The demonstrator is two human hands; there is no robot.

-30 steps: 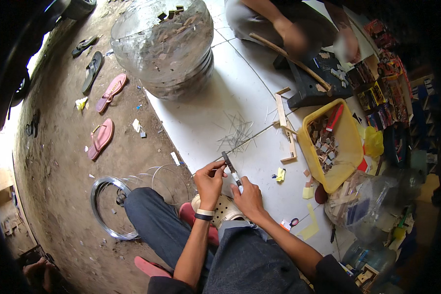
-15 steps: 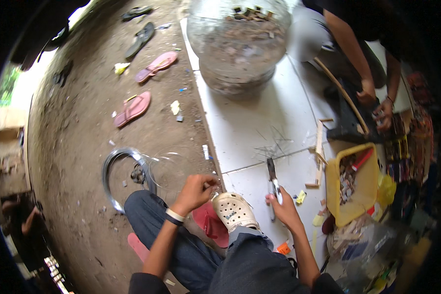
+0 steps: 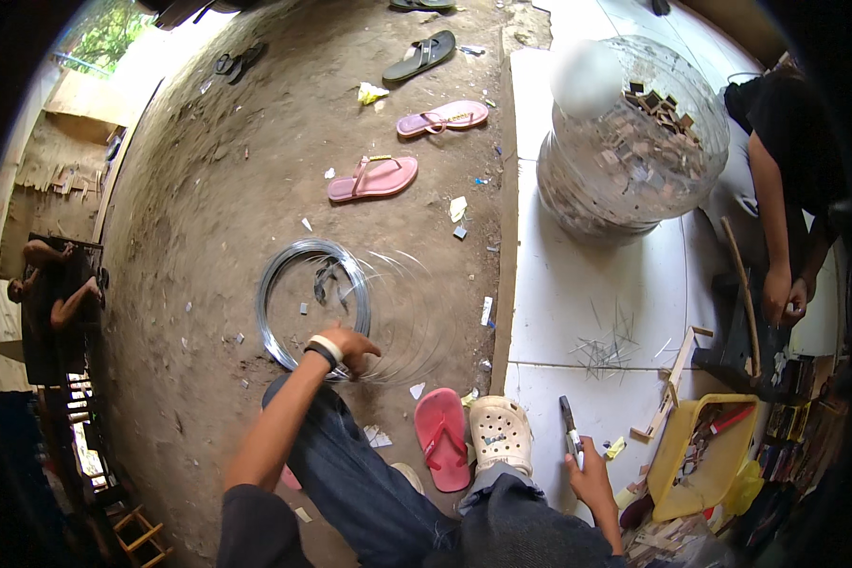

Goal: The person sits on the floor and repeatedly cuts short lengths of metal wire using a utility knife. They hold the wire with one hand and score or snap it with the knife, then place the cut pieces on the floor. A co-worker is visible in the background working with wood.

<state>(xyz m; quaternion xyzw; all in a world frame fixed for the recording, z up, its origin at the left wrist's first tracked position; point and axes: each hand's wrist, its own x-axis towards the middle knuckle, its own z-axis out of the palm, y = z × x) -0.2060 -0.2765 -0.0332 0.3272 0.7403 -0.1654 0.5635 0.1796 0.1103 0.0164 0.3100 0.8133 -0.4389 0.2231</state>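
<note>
My left hand [image 3: 352, 348], with a white and a dark band at the wrist, is at the near edge of a coil of silvery wire [image 3: 266, 305] on the dirt floor. Its fingers look stretched out, slightly blurred, and I see nothing held in them. Thin loose loops of wire [image 3: 412, 312] spread out to the right of the coil. In my right hand [image 3: 593, 481] is a pair of pliers [image 3: 570, 423], jaws pointing away from me, over the white tiles. Beyond the pliers lie several short cut wires [image 3: 604, 352] in a loose heap.
A yellow bin [image 3: 670, 478] with small pieces stands right, beside a wooden strip frame [image 3: 674, 383]. Farther off is a big clear plastic container [image 3: 634, 166] of small brown pieces. Another person [image 3: 776, 227] works at the far right. Pink sandals [image 3: 374, 180] and a red flip-flop [image 3: 442, 440] lie about.
My left hand has moved from beside my shoe down to the wire coil, its fingers now extended. My right hand still holds the pliers. The view has swung left.
</note>
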